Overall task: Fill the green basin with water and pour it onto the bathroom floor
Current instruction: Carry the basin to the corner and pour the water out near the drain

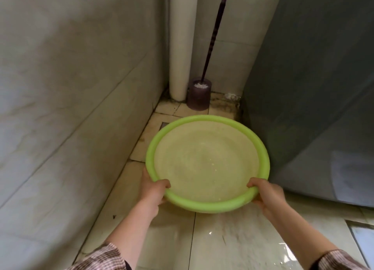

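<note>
A round green basin (206,206) hangs above the tiled bathroom floor (168,241), held roughly level in the middle of the view. Its pale inside looks wet; how much water it holds I cannot tell. My left hand (152,190) grips the near left part of the rim, thumb curled over the top. At the near right of the rim, my right hand (267,194) holds on the same way.
A dark toilet brush in its holder (199,96) stands in the far corner beside a white pipe (180,43). A tiled wall (70,87) runs along the left. A large grey-blue surface (313,87) closes the right side. Water shines on the floor at near right.
</note>
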